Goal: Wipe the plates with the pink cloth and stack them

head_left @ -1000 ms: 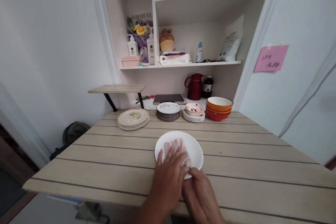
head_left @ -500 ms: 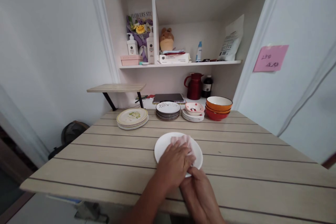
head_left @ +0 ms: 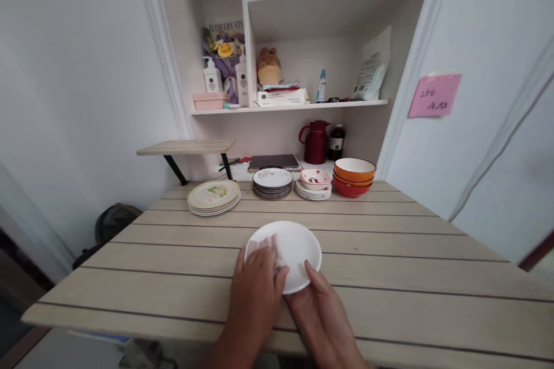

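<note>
A plain white plate [head_left: 298, 248] is held over the near part of the table, tipped a little toward me. My right hand [head_left: 322, 311] grips its near right rim, thumb on top and the other fingers underneath, hidden by the plate. My left hand [head_left: 257, 282] presses a pale pink cloth [head_left: 272, 245] onto the left side of the plate, its fingers closed over the cloth near the rim.
Along the table's [head_left: 389, 288] back stand yellow-rimmed plates [head_left: 214, 196], dark-edged plates [head_left: 272, 181], small white plates [head_left: 314, 191] under a pink bowl [head_left: 315, 177], and orange and red bowls [head_left: 354, 176]. Behind are a red jug [head_left: 315, 143], a dark bottle [head_left: 336, 141] and a small raised stand [head_left: 186, 147].
My left hand has slid the cloth from the plate's right side to its left side. My right hand keeps its grip on the rim. The view has shifted slightly.
</note>
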Available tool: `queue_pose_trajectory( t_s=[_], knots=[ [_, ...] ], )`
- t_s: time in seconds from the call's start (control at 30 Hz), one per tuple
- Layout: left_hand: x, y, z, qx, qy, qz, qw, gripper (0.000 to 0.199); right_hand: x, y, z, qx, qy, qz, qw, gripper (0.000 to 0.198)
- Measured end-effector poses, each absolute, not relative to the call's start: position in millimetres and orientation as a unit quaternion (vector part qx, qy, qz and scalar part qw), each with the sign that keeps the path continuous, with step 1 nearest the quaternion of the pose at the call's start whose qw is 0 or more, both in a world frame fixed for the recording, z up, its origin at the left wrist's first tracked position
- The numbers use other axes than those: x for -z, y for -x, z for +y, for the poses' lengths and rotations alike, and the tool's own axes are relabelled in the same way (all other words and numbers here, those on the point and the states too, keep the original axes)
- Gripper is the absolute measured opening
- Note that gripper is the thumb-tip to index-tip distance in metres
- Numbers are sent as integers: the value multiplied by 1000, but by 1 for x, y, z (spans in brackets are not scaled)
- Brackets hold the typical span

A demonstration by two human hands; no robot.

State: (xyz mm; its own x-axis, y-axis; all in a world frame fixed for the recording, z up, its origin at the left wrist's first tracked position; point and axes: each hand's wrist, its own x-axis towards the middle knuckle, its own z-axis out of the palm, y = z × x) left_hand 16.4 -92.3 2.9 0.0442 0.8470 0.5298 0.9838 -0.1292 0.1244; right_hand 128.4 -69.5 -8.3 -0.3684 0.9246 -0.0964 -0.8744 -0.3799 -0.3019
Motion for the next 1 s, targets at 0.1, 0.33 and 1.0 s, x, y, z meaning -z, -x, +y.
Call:
queue_pose_trajectory(
  t_s=[0.1, 0.33, 1.0],
  knots=[
    [10, 2, -99, 260, 697, -640, 191, 41, 4, -129, -71, -825, 114, -95, 545, 44],
    [31, 9, -111, 298, 701, -607, 227, 56, 6, -131, -72, -830, 119, -121, 531, 44],
    [32, 8, -115, 304, 705, -598, 230, 61, 6, -130, -75, -822, 136, -143, 534, 52]
  ],
)
